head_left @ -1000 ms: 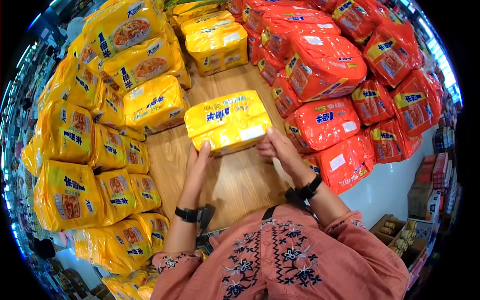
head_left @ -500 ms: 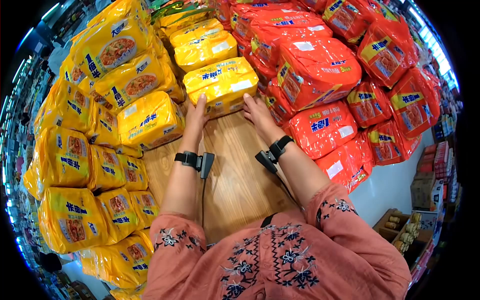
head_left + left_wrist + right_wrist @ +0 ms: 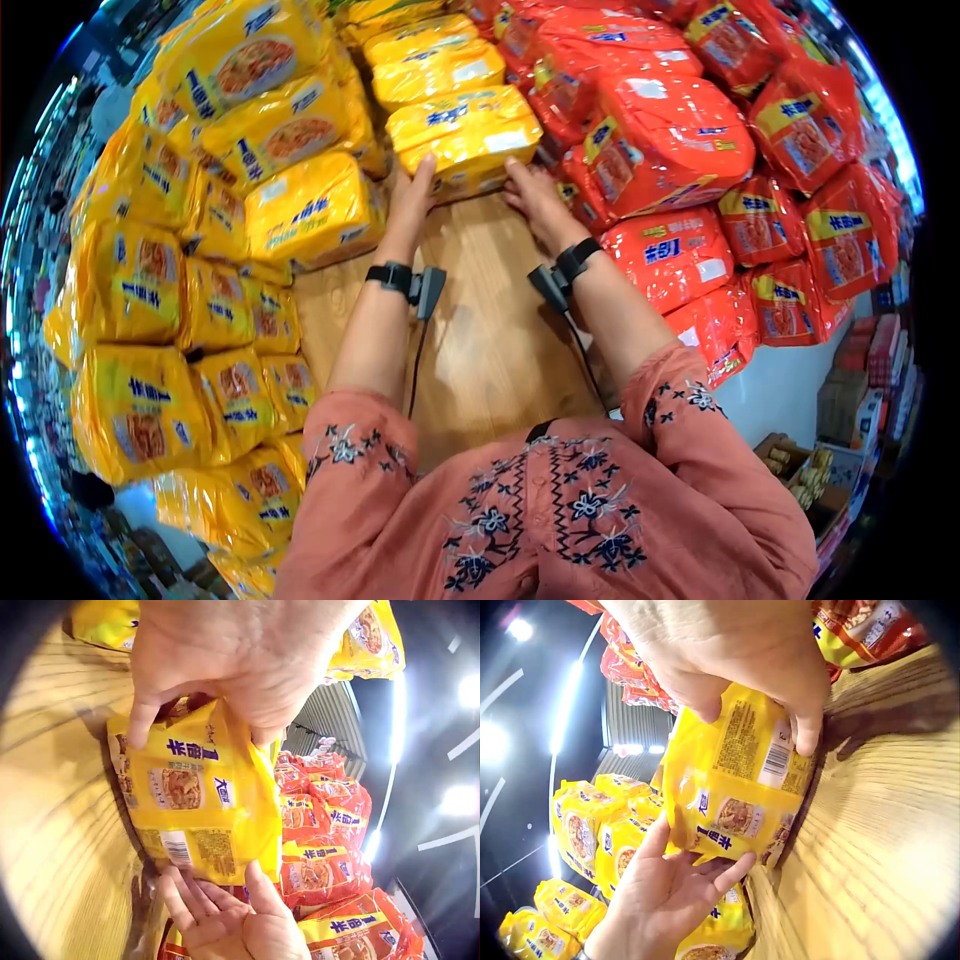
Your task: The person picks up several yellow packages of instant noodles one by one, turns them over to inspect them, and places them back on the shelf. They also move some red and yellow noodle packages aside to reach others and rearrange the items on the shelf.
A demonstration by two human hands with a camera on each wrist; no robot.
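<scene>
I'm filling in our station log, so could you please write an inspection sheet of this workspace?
Surface: wooden tabletop, grain visible between the forearms.
Job's things: held yellow pack, in front of other yellow packs.
Clutter: yellow stack at left, red stack at right; loose litter, nothing seen.
Hands: left hand and right hand hold opposite ends of the pack.
Cables: dark cable from each wrist camera.
Surroundings: pale floor, cardboard boxes, ceiling lights.
</scene>
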